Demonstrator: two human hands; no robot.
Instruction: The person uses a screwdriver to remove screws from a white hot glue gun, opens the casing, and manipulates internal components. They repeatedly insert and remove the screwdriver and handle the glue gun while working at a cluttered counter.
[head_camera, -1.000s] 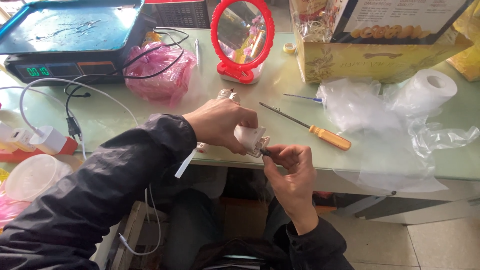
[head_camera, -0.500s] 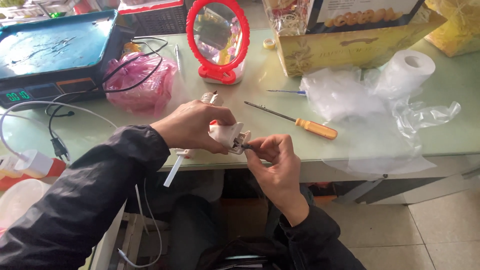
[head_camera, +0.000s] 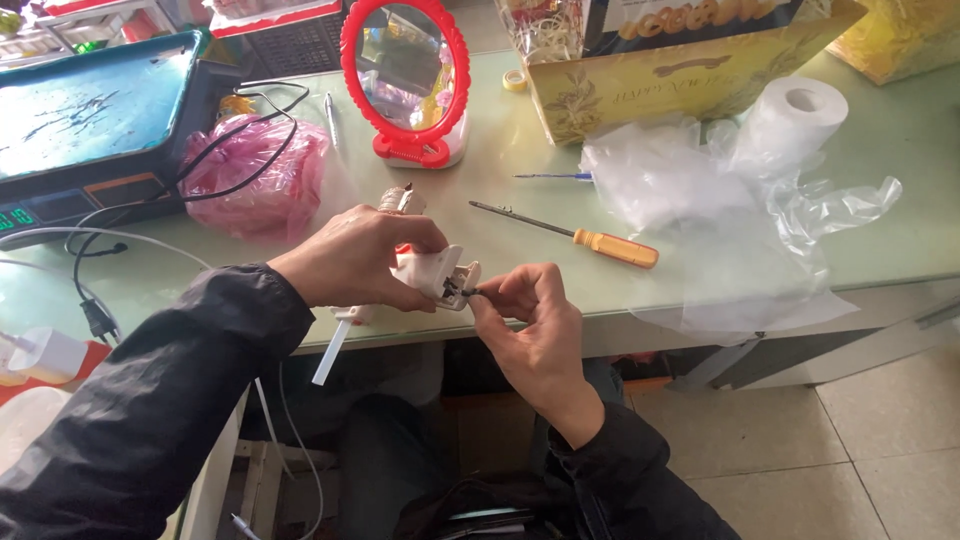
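My left hand (head_camera: 355, 258) grips a small white plastic plug-like part (head_camera: 437, 274) at the table's front edge, with a flat white cable (head_camera: 332, 350) hanging down from it. My right hand (head_camera: 525, 305) pinches a tiny dark piece, perhaps a screw, at the part's open right end. What sits inside the part is too small to tell. A screwdriver (head_camera: 575, 234) with an orange handle lies on the table just beyond my right hand.
A pale green table (head_camera: 480, 180) carries a red-framed mirror (head_camera: 405, 80), a pink plastic bag (head_camera: 255, 175), a digital scale (head_camera: 95, 125), black and white cables, a cardboard box (head_camera: 680, 65), a paper roll (head_camera: 795, 115) and crumpled clear plastic (head_camera: 700, 215). Tiled floor lies at lower right.
The view has shifted a little. My hands stay together at the table's edge, the right fingers still working at the end of the white part.
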